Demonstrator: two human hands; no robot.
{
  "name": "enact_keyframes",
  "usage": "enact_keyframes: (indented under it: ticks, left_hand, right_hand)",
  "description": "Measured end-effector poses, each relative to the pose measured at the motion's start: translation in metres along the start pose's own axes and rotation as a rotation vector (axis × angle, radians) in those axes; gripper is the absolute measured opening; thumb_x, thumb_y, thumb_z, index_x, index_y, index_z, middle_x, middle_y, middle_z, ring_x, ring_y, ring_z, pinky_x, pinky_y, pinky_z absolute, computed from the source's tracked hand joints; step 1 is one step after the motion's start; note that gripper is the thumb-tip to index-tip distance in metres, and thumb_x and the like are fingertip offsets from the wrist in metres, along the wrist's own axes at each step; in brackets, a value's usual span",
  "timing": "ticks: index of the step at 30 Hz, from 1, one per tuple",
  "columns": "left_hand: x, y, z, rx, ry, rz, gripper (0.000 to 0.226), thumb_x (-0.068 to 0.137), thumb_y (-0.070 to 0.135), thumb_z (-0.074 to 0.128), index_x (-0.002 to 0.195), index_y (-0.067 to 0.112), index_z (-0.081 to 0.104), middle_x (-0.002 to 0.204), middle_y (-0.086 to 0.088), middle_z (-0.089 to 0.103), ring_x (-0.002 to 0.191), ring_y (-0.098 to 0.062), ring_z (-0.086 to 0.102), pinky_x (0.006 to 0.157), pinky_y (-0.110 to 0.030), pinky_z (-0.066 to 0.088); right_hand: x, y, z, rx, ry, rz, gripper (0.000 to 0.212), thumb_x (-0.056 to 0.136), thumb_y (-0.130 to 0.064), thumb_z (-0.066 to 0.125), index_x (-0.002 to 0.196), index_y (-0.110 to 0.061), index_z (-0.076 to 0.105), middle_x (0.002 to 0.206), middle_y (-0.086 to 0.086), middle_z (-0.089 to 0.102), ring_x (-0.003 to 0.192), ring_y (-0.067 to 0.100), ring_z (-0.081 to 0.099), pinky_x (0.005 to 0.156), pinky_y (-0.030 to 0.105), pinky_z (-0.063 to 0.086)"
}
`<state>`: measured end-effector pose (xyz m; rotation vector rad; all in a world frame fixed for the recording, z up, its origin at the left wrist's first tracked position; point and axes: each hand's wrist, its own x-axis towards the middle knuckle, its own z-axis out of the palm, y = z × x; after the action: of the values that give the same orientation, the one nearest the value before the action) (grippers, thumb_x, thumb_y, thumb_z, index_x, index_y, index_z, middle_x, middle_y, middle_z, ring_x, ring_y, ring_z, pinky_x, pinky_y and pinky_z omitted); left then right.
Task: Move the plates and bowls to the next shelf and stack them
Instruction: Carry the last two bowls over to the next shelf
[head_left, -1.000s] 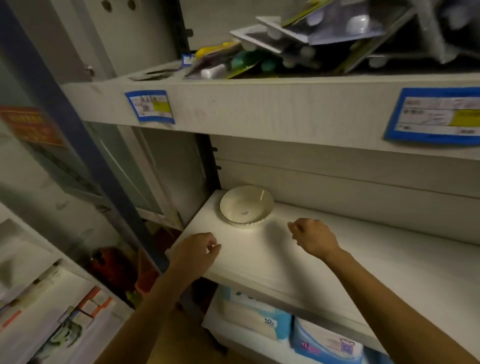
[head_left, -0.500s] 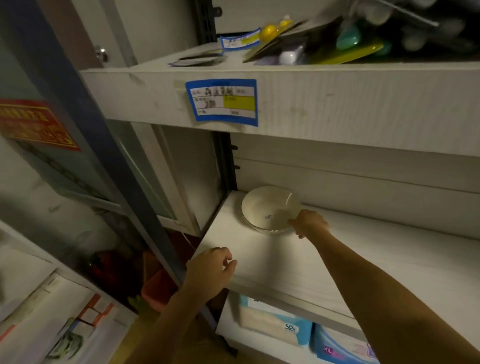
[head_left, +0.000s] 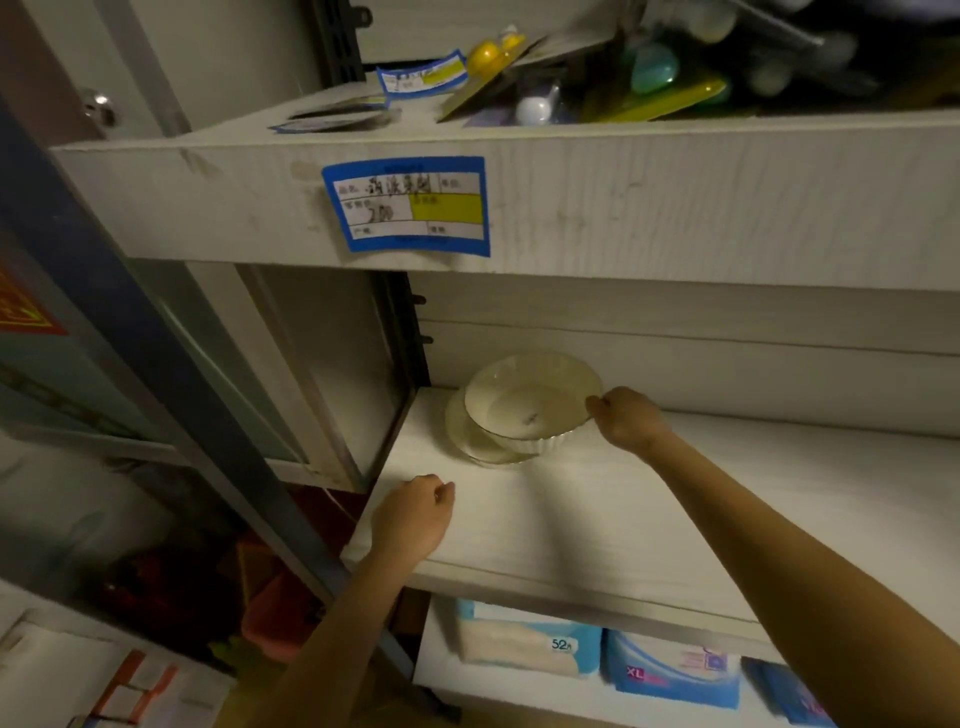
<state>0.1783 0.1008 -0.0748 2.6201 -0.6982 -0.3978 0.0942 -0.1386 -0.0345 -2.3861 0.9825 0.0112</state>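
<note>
Right hand (head_left: 626, 418) pinches a tilted bowl (head_left: 524, 402) by its rim over a plate (head_left: 464, 442), back left of the shelf (head_left: 597, 525). Left hand (head_left: 413, 514), loosely curled, empty, at shelf front

a white ribbed bowl (head_left: 530, 402) sits at the back left corner of the pale middle shelf (head_left: 597, 525), tilted and offset to the right over a shallow plate (head_left: 460, 439) beneath it; the right hand (head_left: 626, 418) pinches the bowl's right rim; the left hand (head_left: 413, 517) rests near the shelf's front left edge, fingers loosely curled, holding nothing; the upper shelf (head_left: 675, 197) carries a blue and yellow price label (head_left: 408, 205) on its front face, with blister-packed goods (head_left: 649, 78) heaped on top; blue and white packages (head_left: 530, 644) lie on the shelf below
</note>
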Motion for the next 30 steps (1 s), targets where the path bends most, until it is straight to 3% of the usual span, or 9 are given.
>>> enact_keyframes:
  ticks: [3,7,10,15,20,23,27,30]
  left_hand:
    - [0.023,0.01,0.012,-0.144,-0.099,-0.152,0.046,0.098,0.039,0.029,0.094,0.006,0.061,0.091,-0.007,0.07,0.072,-0.022,0.061,0.081,-0.038,0.054]
    - [0.052,0.024,0.028,-0.467,-0.273,-0.397,0.053,0.096,0.05,0.027,0.095,0.005,0.053,0.072,-0.011,0.066,0.045,-0.019,0.047,0.043,-0.023,0.037]
    - [0.068,0.025,0.037,-0.672,-0.338,-0.471,0.056,0.093,0.057,0.028,0.09,0.006,0.049,0.071,-0.013,0.063,0.03,-0.012,0.038,0.031,-0.013,0.025]
    - [0.076,0.026,0.047,-0.871,-0.357,-0.412,0.041,0.099,0.032,0.027,0.073,0.004,0.044,0.065,-0.012,0.05,0.015,-0.006,0.027,0.028,-0.004,0.014]
    - [0.069,0.034,0.044,-0.881,-0.283,-0.368,0.037,0.095,0.015,0.027,0.062,0.006,0.041,0.062,-0.012,0.045,0.013,-0.003,0.021,0.027,-0.001,0.011]
    - [0.055,0.054,0.048,-0.827,-0.224,-0.305,0.038,0.093,0.013,0.029,0.059,0.004,0.043,0.035,-0.005,0.051,0.012,-0.004,0.019,0.029,0.0,0.01]
    - [0.019,0.098,0.053,-0.796,-0.212,-0.133,0.031,0.091,0.009,0.032,0.063,0.003,0.045,0.023,-0.003,0.046,0.015,-0.004,0.02,0.029,-0.002,0.011]
    - [-0.012,0.136,0.057,-0.738,-0.278,-0.026,0.032,0.091,0.009,0.034,0.064,0.0,0.05,0.025,-0.003,0.045,0.017,-0.003,0.02,0.029,-0.005,0.012]
  right_hand:
    - [-0.024,0.03,-0.018,0.035,0.098,0.028,0.046,0.096,-0.029,0.036,0.053,-0.013,0.034,0.06,0.006,0.045,0.07,0.028,0.046,0.052,0.029,0.03]
    - [-0.064,0.075,-0.033,0.077,0.193,0.134,0.044,0.095,-0.025,0.037,0.054,-0.01,0.042,0.075,0.018,0.06,0.069,0.03,0.051,0.062,0.031,0.036]
    - [-0.093,0.104,-0.039,0.107,0.229,0.227,0.039,0.095,-0.026,0.037,0.065,-0.006,0.052,0.082,0.021,0.066,0.071,0.029,0.054,0.061,0.032,0.038]
    - [-0.142,0.139,-0.045,0.178,0.278,0.324,0.045,0.08,-0.04,0.03,0.065,-0.004,0.052,0.071,0.014,0.058,0.067,0.029,0.048,0.057,0.033,0.034]
    - [-0.181,0.174,-0.046,0.215,0.344,0.426,0.041,0.094,-0.02,0.037,0.08,0.01,0.062,0.082,0.027,0.064,0.072,0.031,0.052,0.065,0.034,0.038]
    - [-0.208,0.194,-0.05,0.252,0.418,0.461,0.041,0.094,-0.019,0.038,0.079,0.012,0.06,0.082,0.03,0.063,0.077,0.041,0.056,0.071,0.04,0.044]
    - [-0.247,0.216,-0.061,0.303,0.463,0.483,0.039,0.095,-0.02,0.039,0.06,-0.007,0.048,0.061,0.01,0.049,0.057,0.02,0.044,0.057,0.032,0.036]
    - [-0.283,0.237,-0.069,0.337,0.497,0.504,0.038,0.095,-0.02,0.04,0.063,-0.005,0.053,0.061,0.009,0.051,0.057,0.019,0.046,0.057,0.033,0.04]
